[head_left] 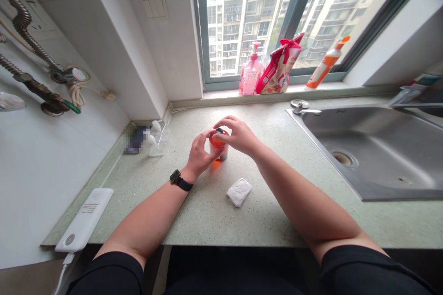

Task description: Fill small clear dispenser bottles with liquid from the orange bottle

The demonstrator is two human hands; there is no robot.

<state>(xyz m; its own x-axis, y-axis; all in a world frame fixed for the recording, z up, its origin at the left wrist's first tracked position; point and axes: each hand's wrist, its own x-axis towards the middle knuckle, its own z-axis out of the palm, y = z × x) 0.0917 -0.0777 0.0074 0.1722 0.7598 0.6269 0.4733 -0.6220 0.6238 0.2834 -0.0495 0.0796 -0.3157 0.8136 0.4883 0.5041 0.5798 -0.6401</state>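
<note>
Holding orange jar (217, 144), well inside counter edges (238, 242)

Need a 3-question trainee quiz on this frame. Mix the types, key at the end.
1. Multiple choice: what lies on the counter between the two forearms?
A) White power bank
B) Folded white tissue
C) Pink pump bottle

2. True or false: the dark watch is on the right wrist.

3. Short answer: which hand is over the top of the orange container, and which is at its side?

Key:
1. B.
2. False; it is on the left wrist.
3. The right hand is over the top; the left hand is at the side.
</note>
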